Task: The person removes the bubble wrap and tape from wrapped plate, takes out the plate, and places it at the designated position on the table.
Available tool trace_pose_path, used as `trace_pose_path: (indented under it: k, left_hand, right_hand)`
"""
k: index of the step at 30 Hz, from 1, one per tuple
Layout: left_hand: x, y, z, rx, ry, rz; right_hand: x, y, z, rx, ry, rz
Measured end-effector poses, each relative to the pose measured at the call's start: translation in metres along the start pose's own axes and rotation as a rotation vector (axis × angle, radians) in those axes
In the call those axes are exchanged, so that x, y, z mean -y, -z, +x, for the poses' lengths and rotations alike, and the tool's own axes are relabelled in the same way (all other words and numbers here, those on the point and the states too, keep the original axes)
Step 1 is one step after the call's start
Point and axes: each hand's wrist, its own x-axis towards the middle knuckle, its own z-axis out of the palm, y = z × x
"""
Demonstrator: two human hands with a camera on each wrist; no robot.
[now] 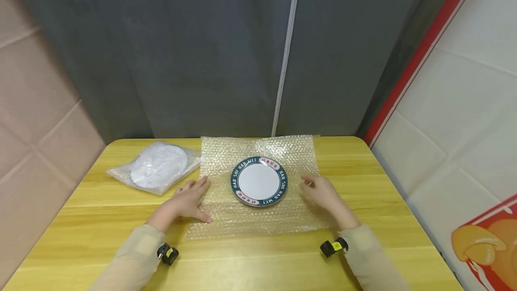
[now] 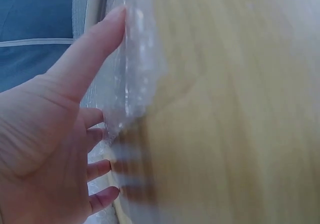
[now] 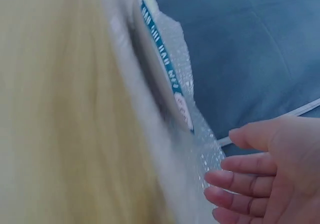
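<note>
A round plate (image 1: 258,182) with a white centre and a dark teal lettered rim lies face up on a flat sheet of clear bubble wrap (image 1: 278,147). My left hand (image 1: 186,201) has its fingers spread at the sheet's left edge, and the thumb (image 2: 97,49) overlaps the film in the left wrist view. Over the sheet's right part, beside the plate, my right hand (image 1: 322,192) hovers with loosely bent fingers and nothing in them. From the right wrist, the plate's rim (image 3: 162,56) shows edge-on, apart from the relaxed fingers (image 3: 240,183).
At the back left of the wooden table (image 1: 242,264) lies a bubble-wrapped round white item (image 1: 159,167), its wrap reaching the sheet's left edge. A grey curtain (image 1: 202,57) hangs behind the table. Pale walls rise on both sides.
</note>
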Motion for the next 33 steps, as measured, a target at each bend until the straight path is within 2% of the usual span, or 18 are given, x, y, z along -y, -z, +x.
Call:
trace_pose_path:
  k: [6,16,23,27,33]
  left_hand:
    - [-0.002,0.001,0.000,0.014,0.015,0.003]
    - [-0.003,0.003,0.000,0.029,0.030,-0.010]
    - [-0.002,0.003,0.001,0.023,0.028,-0.014]
    - [-0.002,0.002,0.001,0.025,0.035,-0.014]
    - [-0.002,0.003,0.001,0.024,0.032,-0.020]
  right_hand:
    - [0.010,-0.007,0.009,-0.054,-0.061,0.083]
    - [0.012,-0.026,0.025,-0.035,-0.261,0.313]
    - [0.014,-0.038,0.029,0.030,-0.354,0.481]
    - [0.014,-0.044,0.031,0.064,-0.372,0.534]
    - [0.011,-0.050,0.032,0.150,-0.339,0.597]
